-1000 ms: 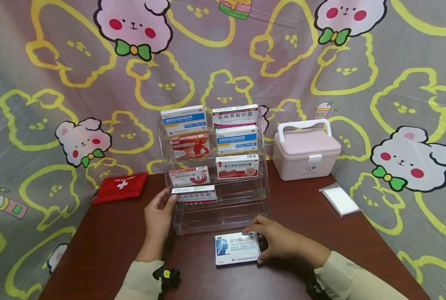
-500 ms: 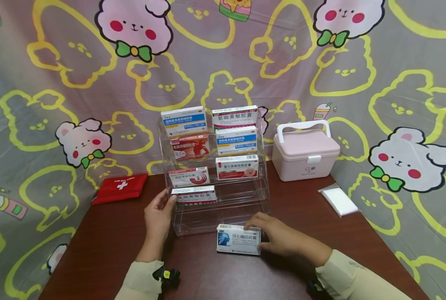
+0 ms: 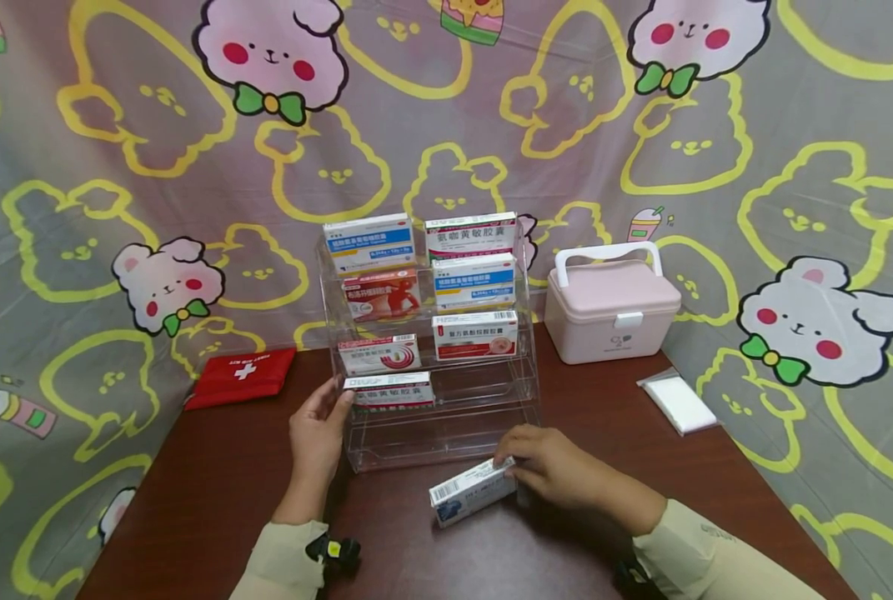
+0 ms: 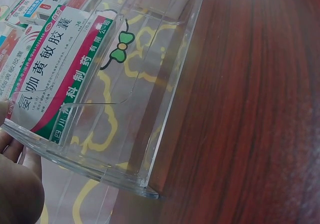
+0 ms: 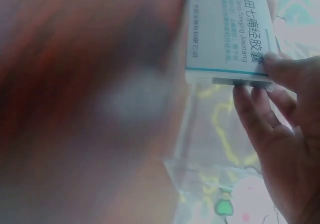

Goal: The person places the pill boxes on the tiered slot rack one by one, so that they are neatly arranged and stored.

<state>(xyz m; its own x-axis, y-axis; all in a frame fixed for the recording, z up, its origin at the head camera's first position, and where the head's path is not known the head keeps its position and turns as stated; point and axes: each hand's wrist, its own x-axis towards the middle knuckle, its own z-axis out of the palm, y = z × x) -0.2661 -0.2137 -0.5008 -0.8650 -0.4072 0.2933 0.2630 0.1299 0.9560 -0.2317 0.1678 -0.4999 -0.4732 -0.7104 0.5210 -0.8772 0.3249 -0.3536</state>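
My right hand (image 3: 562, 471) pinches one end of a white medicine box (image 3: 470, 493) with a blue head picture, just in front of the rack. In the head view the box is tilted, its narrow barcoded side facing up; the right wrist view shows the printed face of the medicine box (image 5: 227, 32), thumb on one side and fingers at the end. My left hand (image 3: 318, 429) grips the left side panel of a clear acrylic display rack (image 3: 393, 451). Beside those fingers, a white, red and green capsule box (image 4: 57, 67) stands in a lower tier.
Several medicine boxes fill the upper tiers, among them a red box (image 3: 381, 294) and a blue-and-white box (image 3: 474, 283). A red first aid pouch (image 3: 243, 375) lies left of the rack. Right of it are a pink handled case (image 3: 613, 308) and a white packet in clear plastic (image 3: 681, 402).
My right hand has lifted the medicine box from lying face-up and turned it, so its narrow side now shows on top. The left hand stays at the rack's side.
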